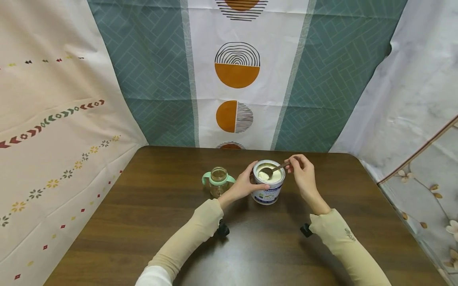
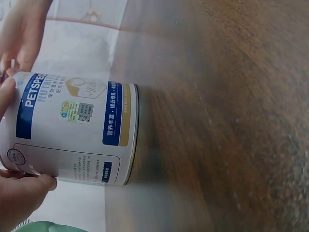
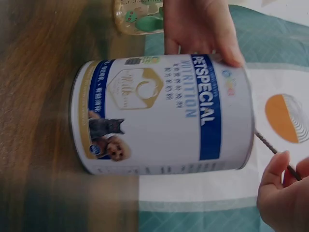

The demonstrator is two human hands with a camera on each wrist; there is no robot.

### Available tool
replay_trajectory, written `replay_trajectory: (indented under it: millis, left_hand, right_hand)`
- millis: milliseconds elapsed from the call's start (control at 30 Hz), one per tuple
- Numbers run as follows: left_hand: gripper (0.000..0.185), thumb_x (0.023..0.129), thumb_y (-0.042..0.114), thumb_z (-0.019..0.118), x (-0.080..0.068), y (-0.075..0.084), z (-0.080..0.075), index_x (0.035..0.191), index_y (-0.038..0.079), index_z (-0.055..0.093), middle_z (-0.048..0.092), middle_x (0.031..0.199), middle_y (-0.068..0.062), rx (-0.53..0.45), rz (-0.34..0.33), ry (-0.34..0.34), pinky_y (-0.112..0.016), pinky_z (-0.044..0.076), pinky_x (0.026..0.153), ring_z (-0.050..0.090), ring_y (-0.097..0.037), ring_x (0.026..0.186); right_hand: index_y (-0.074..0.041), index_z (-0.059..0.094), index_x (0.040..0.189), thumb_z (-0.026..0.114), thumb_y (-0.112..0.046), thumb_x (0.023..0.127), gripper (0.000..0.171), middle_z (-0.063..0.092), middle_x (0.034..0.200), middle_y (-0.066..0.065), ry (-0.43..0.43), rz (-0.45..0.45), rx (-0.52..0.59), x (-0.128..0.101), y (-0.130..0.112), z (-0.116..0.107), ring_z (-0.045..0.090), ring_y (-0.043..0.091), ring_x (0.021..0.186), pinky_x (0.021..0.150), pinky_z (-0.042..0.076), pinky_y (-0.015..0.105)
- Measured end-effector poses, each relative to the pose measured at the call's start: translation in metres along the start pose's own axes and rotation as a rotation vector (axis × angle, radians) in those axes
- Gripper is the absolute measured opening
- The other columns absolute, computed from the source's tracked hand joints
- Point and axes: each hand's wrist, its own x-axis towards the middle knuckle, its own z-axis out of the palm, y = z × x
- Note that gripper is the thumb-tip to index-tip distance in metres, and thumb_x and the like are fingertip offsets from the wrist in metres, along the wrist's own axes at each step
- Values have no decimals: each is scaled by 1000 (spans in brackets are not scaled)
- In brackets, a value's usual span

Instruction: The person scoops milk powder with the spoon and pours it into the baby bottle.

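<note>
You steadied an open tin of pet milk powder (image 1: 268, 186) near the middle of the dark wooden table (image 1: 143, 222), your left hand (image 1: 247, 183) curled round its left wall, thumb on the near side and fingers on the far side, so the tin would not slide or tip under the scooping. Your right hand (image 1: 303, 171) pinched the far end of a metal spoon (image 1: 273, 170) between thumb and fingertips, high on the handle, which let the bowl reach down past the rim while the hand stayed clear of the powder. The spoon sloped down to the left into the tin's mouth, its bowl carrying a pale heap just above the powder's surface.

The tin stood upright, its white and blue label, with a cat and a dog pictured near the base, turned to the right wrist view. Just to its left, close behind your left hand, stood a small clear feeding bottle (image 1: 218, 181) with mint-green handles, its top off and its mouth open, set near enough for a short carry from the tin. Whether it touched the tin could not be told.

Patterned cloths hung behind and to both sides of the table: teal panels with orange half-circles (image 1: 237, 65) at the far end, pale floral prints (image 1: 53, 159) at the left.
</note>
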Motion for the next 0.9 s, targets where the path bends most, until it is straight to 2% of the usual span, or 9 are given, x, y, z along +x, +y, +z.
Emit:
replay_trajectory:
  millis: [67, 133, 333, 567, 800, 900]
  left_hand:
    - [96, 79, 28, 80, 0, 0, 0, 154, 14, 21, 42, 149, -11, 6, -4, 2, -46, 36, 113, 42, -25, 138]
    - [96, 80, 28, 80, 0, -2, 0, 154, 15, 21, 42, 150, -10, 9, -5, 3, -46, 36, 113, 42, -25, 138]
    - [95, 81, 28, 79, -1, -3, 1, 154, 17, 21, 41, 150, -10, -1, -6, 4, -45, 37, 113, 41, -25, 138]
    - [95, 81, 28, 79, -2, -3, 1, 154, 15, 21, 42, 150, -10, 2, 3, -1, -46, 36, 113, 42, -25, 138]
    - [94, 81, 28, 79, -2, -3, 1, 154, 16, 21, 41, 150, -10, -8, 2, 2, -45, 35, 114, 41, -25, 139]
    - [94, 81, 29, 79, -1, -3, 2, 154, 17, 22, 42, 150, -10, -11, 4, 4, -45, 36, 114, 41, -25, 139]
  right_hand:
    - [11, 53, 101, 44, -7, 101, 20, 66, 84, 2, 21, 99, 69, 5, 10, -3, 59, 5, 68, 61, 51, 14]
    - [7, 52, 101, 42, -9, 102, 19, 66, 82, -4, 37, 153, 93, 9, 17, -5, 60, 5, 68, 61, 51, 14]
    - [0, 53, 100, 41, -13, 103, 19, 65, 81, -7, 43, 207, 63, 12, 25, -9, 64, 3, 70, 64, 52, 15]
    - [4, 50, 105, 40, -13, 103, 20, 66, 82, -6, -7, 313, 155, 14, 25, -15, 66, 2, 71, 66, 54, 13]
    - [-3, 53, 100, 41, -15, 103, 17, 65, 86, -2, -54, 471, 367, 17, 19, -22, 66, 6, 74, 71, 54, 14]
    - [-6, 56, 95, 41, -14, 103, 18, 65, 84, -1, -57, 536, 406, 17, 18, -24, 66, 6, 74, 71, 54, 15]
